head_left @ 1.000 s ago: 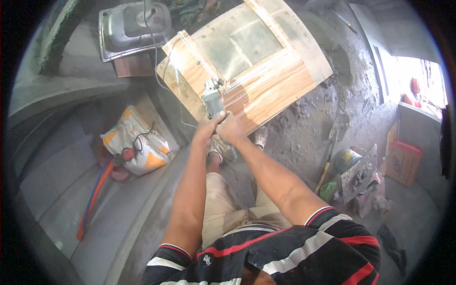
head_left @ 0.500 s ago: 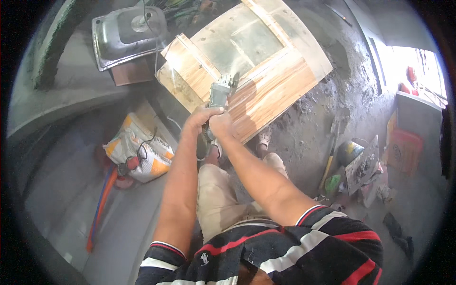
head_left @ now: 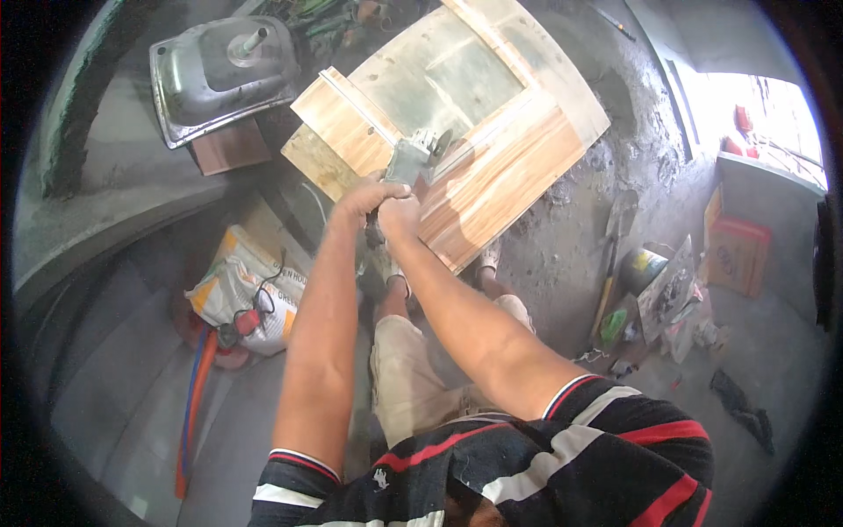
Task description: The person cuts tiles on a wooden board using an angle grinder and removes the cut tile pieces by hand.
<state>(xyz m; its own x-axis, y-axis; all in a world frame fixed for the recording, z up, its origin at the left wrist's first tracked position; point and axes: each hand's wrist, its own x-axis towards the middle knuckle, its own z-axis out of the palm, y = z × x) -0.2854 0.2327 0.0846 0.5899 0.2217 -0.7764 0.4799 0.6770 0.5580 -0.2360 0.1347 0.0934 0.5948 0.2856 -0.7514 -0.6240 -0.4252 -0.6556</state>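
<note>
Holding of the grinder [head_left: 408,165] is shared between two hands: its rear is wrapped by the left hand [head_left: 364,198], the thumb laid across toward the right hand [head_left: 399,215], which is closed round the same rear part and pressed against the left; the fingers underneath are hidden. The grinder is held above the wood [head_left: 509,180], near the inner edge of its broad strip, and the disc [head_left: 442,147] is carried on the right of the head; whether the edge is touched by it cannot be told. By its look, the grinder should be found compact yet dense, with a stiff housing and much of the weight set at the head, so a twist might be felt if the disc were caught. A firm hold is best taken on the rear housing, clear of the disc, which may be brittle; the grip could be made slippery by dust. The wood, laid over a pale board [head_left: 575,105] just beyond the shoes [head_left: 490,255], is judged stiff and fairly light for its breadth, though splinters might be raised along cut edges and the narrow far strip [head_left: 489,41] could be snapped. It would be better gripped by the broad strip's outer edge, with the far side supported against sagging.
</note>
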